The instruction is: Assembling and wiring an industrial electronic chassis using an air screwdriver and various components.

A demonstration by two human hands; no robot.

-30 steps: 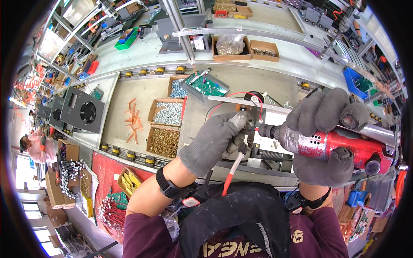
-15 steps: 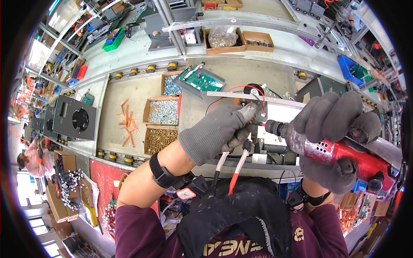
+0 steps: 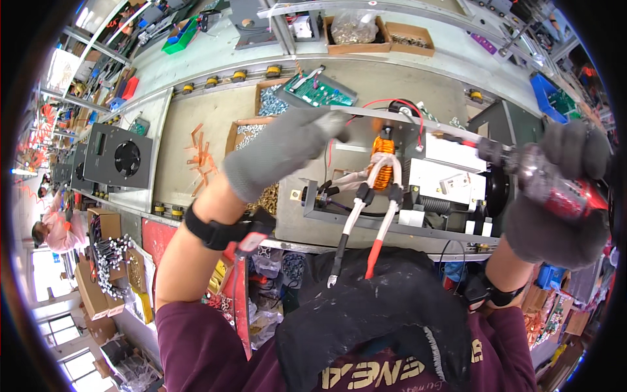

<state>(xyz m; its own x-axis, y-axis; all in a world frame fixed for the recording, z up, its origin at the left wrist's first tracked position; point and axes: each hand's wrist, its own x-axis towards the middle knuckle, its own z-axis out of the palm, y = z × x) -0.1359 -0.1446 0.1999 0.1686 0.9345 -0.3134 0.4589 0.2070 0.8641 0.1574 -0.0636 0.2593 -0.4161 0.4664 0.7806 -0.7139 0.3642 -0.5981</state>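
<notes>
My right hand (image 3: 555,225) in a dark grey glove grips a red power drill (image 3: 565,189). The drill's black chuck and long bit point left over the right part of an open metal chassis (image 3: 418,230). Near the chassis's far left rim is my gloved left hand (image 3: 297,140), its fingertips blurred; whether they hold anything cannot be made out. Inside the chassis stands an orange-wound coil (image 3: 382,163). Two thick white cables (image 3: 357,208) loop from it over the near rim, one ending in black sleeving, the other in red. A white block (image 3: 441,173) lies beside the coil.
Left of the chassis, copper strips (image 3: 201,157) lie on the bench beside cardboard boxes of screws (image 3: 247,134). A green circuit board (image 3: 320,90) rests beyond the chassis. Dark fan housings (image 3: 117,157) stand farther left. A blue bin (image 3: 547,98) sits at the far right.
My left hand has moved left, off the coil area, uncovering the coil and cables. My right hand has drawn the drill right, away from the coil.
</notes>
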